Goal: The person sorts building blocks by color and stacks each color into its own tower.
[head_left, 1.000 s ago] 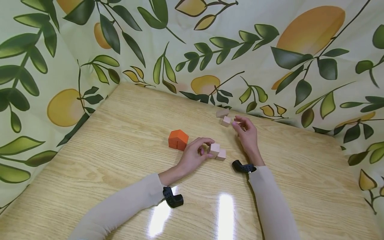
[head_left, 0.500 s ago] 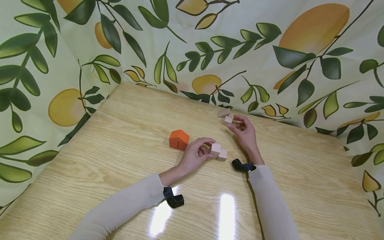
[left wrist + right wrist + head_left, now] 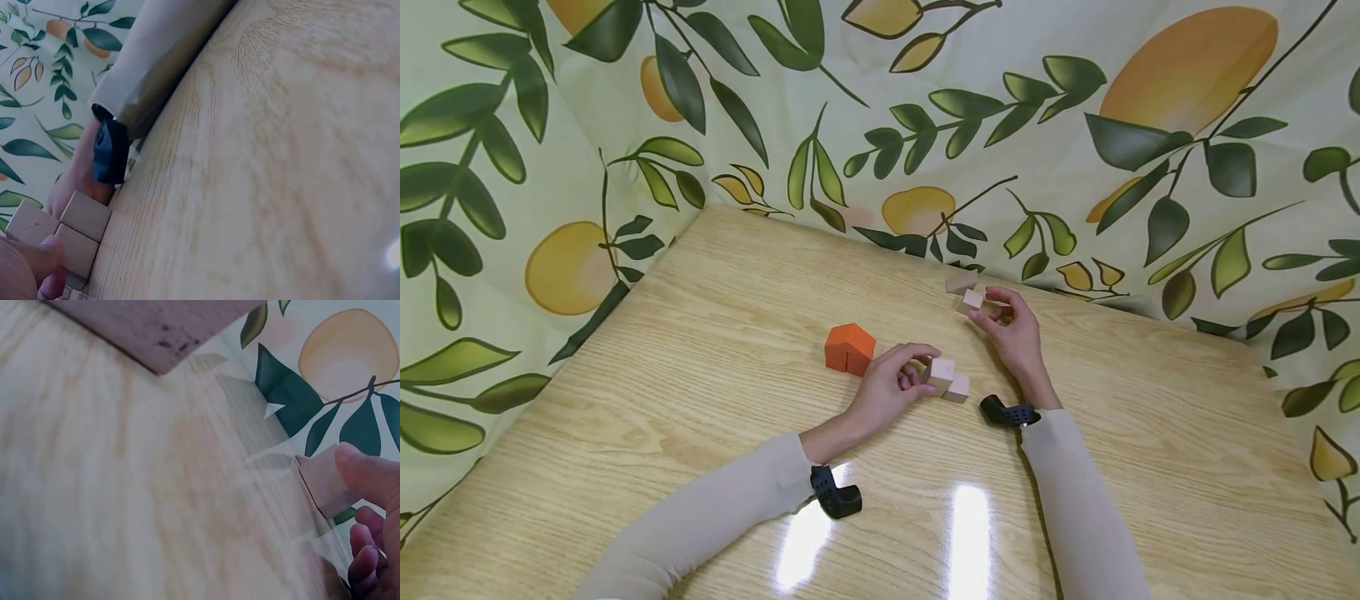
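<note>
In the head view my left hand point(image 3: 887, 387) grips a pale wooden cube point(image 3: 940, 372) between thumb and fingers. That cube sits raised beside a lower wooden cube point(image 3: 957, 388). The left wrist view shows my thumb against one face of these wooden blocks point(image 3: 78, 250), which touch each other. Farther back, my right hand point(image 3: 1017, 333) pinches a small wooden block point(image 3: 972, 300), its thumb at the near side. Seen from the right wrist, the thumb lies on that small block point(image 3: 325, 481). Right behind it is a wedge-like wooden piece point(image 3: 961, 283).
An orange house-shaped block point(image 3: 850, 348) with a slit stands just left of my left hand. The wooden table point(image 3: 737, 292) ends at a leaf-patterned cloth point(image 3: 820, 83) behind and at the sides. A pinkish-brown surface point(image 3: 156, 331) crosses the top of the right wrist view.
My right hand has moved slightly left and its fingers have come onto the small wooden block, which they stood apart from a second ago. The left hand keeps its grip and place.
</note>
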Demonstrator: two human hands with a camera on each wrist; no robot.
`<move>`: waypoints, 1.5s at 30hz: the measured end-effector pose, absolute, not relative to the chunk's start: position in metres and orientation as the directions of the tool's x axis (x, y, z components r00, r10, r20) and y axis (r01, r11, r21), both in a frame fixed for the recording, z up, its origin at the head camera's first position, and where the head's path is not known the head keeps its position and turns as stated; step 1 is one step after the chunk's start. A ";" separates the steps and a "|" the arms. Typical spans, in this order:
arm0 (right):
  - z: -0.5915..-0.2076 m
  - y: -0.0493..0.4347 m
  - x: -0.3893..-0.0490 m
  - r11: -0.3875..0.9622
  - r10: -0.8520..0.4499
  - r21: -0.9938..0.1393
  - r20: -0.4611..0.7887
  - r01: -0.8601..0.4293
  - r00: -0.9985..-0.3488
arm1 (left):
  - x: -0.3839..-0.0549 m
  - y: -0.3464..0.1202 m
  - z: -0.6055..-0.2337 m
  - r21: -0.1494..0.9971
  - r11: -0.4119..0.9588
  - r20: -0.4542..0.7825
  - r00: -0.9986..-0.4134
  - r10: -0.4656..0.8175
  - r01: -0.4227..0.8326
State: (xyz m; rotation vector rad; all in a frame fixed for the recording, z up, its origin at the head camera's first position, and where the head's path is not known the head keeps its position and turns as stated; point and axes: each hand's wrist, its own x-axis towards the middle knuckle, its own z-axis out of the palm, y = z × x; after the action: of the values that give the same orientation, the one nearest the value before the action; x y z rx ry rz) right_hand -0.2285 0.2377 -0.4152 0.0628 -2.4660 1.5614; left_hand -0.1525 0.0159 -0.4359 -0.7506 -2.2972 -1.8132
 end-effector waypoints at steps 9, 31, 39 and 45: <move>-0.428 0.242 -0.241 0.487 0.097 -0.863 0.205 -0.133 -0.974 | -0.154 0.014 -0.434 0.865 0.182 0.398 -0.861 0.316 0.467; -0.428 0.242 -0.243 0.569 0.099 -0.816 0.194 -0.105 -0.976 | -0.154 0.015 -0.436 0.860 0.158 0.417 -0.847 0.328 0.485; -0.429 0.242 -0.243 0.585 0.106 -0.806 0.185 -0.089 -0.977 | -0.154 0.014 -0.438 0.852 0.162 0.428 -0.840 0.334 0.498; -0.430 0.242 -0.240 0.555 0.129 -0.828 0.188 -0.086 -0.974 | -0.154 0.014 -0.437 0.852 0.166 0.423 -0.840 0.341 0.497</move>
State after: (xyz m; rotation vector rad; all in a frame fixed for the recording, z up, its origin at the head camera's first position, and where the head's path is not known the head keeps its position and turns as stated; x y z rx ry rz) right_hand -0.2402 0.2422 -0.4302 -0.0363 -2.5635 1.3829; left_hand -0.1535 0.0141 -0.4373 -0.8294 -2.2931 -1.7611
